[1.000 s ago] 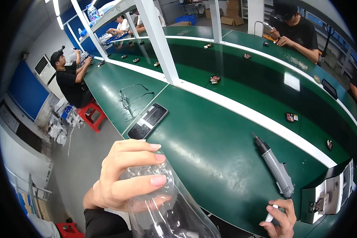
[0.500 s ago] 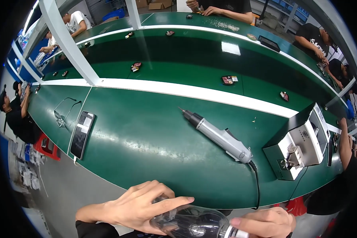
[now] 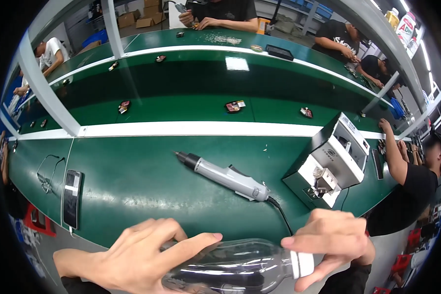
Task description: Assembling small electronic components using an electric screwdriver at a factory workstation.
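A clear plastic bottle (image 3: 240, 262) lies sideways at the front edge of the green bench, its neck to the right. My left hand (image 3: 132, 255) is wrapped round the bottle's body, thumb along its upper side. At the other end, my right hand (image 3: 330, 245) grips the white cap (image 3: 303, 264) between thumb and fingers; the cap is on the neck. The bottle looks see-through with no liquid I can make out. Beyond it, a grey electric screwdriver (image 3: 225, 177) rests on the bench, its tip toward the far left and its cord trailing to the near edge.
A black and white screw-feeder-like box (image 3: 328, 159) stands right of the screwdriver. At left lie a black phone (image 3: 72, 198) with a cable and eyeglasses (image 3: 49, 174). Past a white rail (image 3: 181, 129), small assemblies (image 3: 235, 106) sit on a dark green belt. Several people work around.
My view has turned right and lifted a little, so the bench things appear farther left and lower. The bottle and both hands show more fully; the right hand remains at the cap.
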### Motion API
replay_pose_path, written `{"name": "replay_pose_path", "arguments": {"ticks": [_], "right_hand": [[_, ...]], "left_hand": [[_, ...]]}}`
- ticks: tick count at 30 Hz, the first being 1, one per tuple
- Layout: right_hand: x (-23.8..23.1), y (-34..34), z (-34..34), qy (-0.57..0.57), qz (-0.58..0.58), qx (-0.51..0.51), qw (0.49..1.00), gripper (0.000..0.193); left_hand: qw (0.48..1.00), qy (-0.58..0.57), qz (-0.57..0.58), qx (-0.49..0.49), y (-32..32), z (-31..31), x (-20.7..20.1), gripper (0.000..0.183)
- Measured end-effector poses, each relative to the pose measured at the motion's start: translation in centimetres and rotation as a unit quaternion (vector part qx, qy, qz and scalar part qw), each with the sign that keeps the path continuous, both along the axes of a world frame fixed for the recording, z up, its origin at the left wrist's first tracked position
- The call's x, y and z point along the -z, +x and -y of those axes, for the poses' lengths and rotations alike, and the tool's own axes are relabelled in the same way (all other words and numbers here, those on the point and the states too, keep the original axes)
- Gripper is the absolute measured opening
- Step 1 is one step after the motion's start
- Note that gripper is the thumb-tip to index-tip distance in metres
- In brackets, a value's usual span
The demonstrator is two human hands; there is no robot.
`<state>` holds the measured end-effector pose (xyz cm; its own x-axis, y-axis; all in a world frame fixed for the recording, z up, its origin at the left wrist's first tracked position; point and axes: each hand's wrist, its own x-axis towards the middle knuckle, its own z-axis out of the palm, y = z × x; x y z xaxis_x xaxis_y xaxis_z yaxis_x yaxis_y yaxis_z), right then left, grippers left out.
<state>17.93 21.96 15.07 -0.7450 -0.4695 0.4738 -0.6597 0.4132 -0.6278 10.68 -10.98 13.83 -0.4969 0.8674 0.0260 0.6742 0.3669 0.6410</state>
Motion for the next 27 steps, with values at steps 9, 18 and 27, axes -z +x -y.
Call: {"name": "replay_pose_path", "arguments": {"ticks": [9, 18, 27], "right_hand": [[-6.2, -1.1, -2.6, -0.033, 0.0, 0.35, 0.936, 0.089], [-13.8, -8.7, -3.2, -0.089, -0.093, 0.252, 0.959, 0.072], [-29.1, -27.2, -18.2, -0.133, -0.274, 0.454, 0.838, 0.072]], "left_hand": [[0.88, 0.216, -0.418, -0.064, -6.0, -9.3, -0.9, 0.088], [0.833, 0.358, -0.409, -0.101, -8.7, -15.9, -13.5, 0.045], [0.871, 0.365, -0.316, -0.085, -15.2, -13.4, -18.9, 0.069]]}}
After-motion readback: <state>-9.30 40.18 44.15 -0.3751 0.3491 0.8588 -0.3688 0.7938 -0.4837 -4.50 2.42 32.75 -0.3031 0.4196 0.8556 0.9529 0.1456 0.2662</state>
